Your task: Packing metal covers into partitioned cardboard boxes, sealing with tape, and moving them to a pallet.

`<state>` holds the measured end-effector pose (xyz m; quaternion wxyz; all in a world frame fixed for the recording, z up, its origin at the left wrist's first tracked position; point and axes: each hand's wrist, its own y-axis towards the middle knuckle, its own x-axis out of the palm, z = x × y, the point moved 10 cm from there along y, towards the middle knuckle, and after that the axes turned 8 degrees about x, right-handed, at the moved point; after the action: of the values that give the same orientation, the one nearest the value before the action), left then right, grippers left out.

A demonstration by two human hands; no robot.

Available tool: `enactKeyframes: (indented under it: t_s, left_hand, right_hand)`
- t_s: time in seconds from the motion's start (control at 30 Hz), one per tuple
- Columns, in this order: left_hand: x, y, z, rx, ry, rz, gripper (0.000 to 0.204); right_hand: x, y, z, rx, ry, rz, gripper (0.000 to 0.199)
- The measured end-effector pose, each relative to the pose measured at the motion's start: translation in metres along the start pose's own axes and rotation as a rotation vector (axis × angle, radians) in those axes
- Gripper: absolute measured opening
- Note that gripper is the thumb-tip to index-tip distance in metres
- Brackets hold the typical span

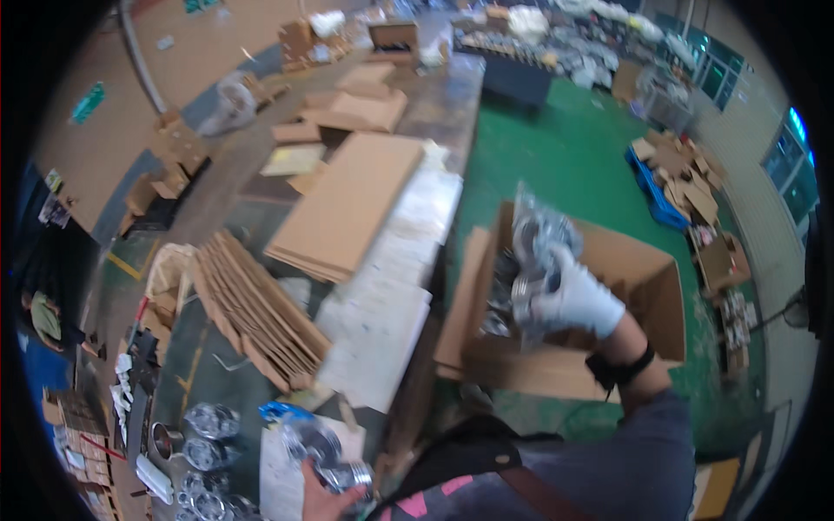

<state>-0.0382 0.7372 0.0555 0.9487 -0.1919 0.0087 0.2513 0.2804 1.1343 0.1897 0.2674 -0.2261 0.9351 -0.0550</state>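
Clearly the right hand, white-gloved, grips a clear plastic bag of shiny metal parts upright directly above the open brown cardboard box; the left hand clutches another bagged metal part low beside the tabletop.

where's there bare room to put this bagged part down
Free: the green floor beyond the open carton, and the pale sheets between the flat cardboard stack and the carton. Crowded: inside the carton under the right hand, and around the left hand among bagged parts.
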Motion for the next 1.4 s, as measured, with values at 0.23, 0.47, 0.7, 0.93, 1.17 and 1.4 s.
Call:
enactKeyframes:
  t_s: [0.23,0.47,0.7,0.93,1.17,1.4]
  left_hand:
    - [0.129,0.064,0.078,0.063,0.037,-0.099,0.120]
    - [0.211,0.097,0.123,0.133,0.069,-0.142,0.115]
    - [0.244,0.106,0.144,0.128,0.245,-0.218,0.114]
    - [0.320,0.139,0.194,0.456,0.663,-0.437,0.108]
    - [0.472,0.172,0.196,0.678,1.143,-0.837,0.094]
    - [0.538,0.222,0.117,0.478,1.030,-0.930,0.105]
  right_hand:
    - [-0.084,0.068,0.199,0.456,-0.549,-0.196,0.083]
    - [0.023,0.103,0.268,0.560,-0.317,-0.404,0.098]
    - [0.036,0.087,0.275,0.455,-0.463,-0.487,0.101]
    - [0.025,0.086,0.261,0.358,-0.595,-0.282,0.079]
    - [-0.056,0.087,0.147,0.236,0.631,-0.483,0.052]
    - [-0.157,0.174,0.352,0.454,-0.162,0.203,0.033]
